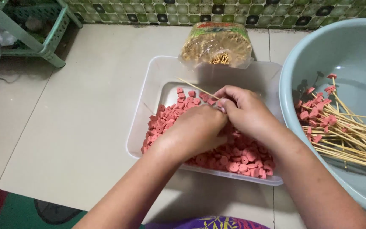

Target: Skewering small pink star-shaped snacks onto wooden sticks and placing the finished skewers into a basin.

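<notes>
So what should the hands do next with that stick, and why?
Probably push a pink sausage slice onto the stick. The right hand pinches the stick over the clear tray, and the left hand meets it at the tip. No slice shows on the bare part of the stick, while the sticks in the basin already carry pieces.

I see a big pale blue basin (295, 63) on the tiled floor (85, 106). Far from the basin, in the other top corner, stands a green plastic rack (30, 25). A green tile wall (191, 10) runs behind the basin. A colourful mat (17, 212) lies far below it.
</notes>
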